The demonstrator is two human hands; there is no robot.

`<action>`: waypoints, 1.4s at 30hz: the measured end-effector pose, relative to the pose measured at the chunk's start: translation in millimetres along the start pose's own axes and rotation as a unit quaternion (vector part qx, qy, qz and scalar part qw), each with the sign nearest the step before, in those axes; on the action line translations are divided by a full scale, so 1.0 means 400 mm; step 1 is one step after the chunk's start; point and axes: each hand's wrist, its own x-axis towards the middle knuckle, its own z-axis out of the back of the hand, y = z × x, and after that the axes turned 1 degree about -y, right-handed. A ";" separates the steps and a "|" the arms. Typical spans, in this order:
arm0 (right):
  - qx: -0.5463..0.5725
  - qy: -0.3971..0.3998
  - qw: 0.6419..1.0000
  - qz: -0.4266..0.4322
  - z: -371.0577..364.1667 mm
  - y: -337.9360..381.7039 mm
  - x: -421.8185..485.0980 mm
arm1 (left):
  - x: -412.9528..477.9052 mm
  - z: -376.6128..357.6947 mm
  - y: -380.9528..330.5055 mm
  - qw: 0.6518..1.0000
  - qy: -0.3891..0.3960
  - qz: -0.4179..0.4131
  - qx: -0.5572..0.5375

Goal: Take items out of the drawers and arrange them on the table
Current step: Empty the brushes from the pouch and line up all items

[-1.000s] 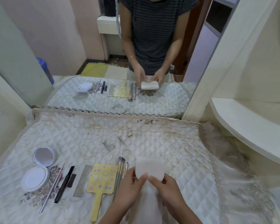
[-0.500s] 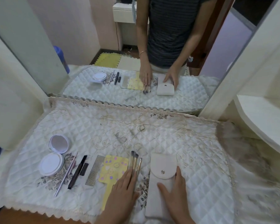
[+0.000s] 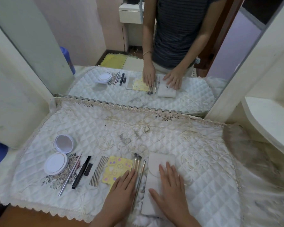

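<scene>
This is a home dressing corner, likely a bedroom. A large wall mirror (image 3: 154, 46) stands behind a table under a white quilted, lace-edged cloth (image 3: 105, 128). Grooming things lie on it: an open round white compact (image 3: 59, 156), a grey fine-toothed comb (image 3: 97, 171), and makeup brushes (image 3: 138, 166).

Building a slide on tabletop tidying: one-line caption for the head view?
Left hand and right hand flat on a pouch beside makeup brushes, comb and compact.
</scene>
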 end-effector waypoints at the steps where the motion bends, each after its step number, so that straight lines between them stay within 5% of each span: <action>1: -0.011 0.013 1.000 0.009 -0.008 -0.003 0.003 | -0.002 -0.001 0.001 1.000 -0.001 -0.003 0.011; 9: -0.052 0.017 0.998 0.026 -0.019 -0.028 0.008 | 0.011 0.000 -0.004 1.000 0.002 0.006 0.009; 14: -0.052 -0.027 0.998 0.033 -0.016 0.013 0.009 | -0.013 0.026 0.096 0.995 -0.040 0.089 0.008; 20: -0.074 -0.005 0.995 0.071 -0.082 0.132 0.014 | -0.016 0.019 0.182 1.000 0.007 0.017 0.023; 30: -0.081 -0.058 0.994 -0.049 -0.125 0.290 -0.001 | -0.067 0.057 0.277 0.998 -0.044 -0.050 -0.004; 42: -0.108 0.022 0.993 -0.045 -0.169 0.368 -0.004 | -0.107 0.066 0.307 0.998 -0.023 -0.065 -0.001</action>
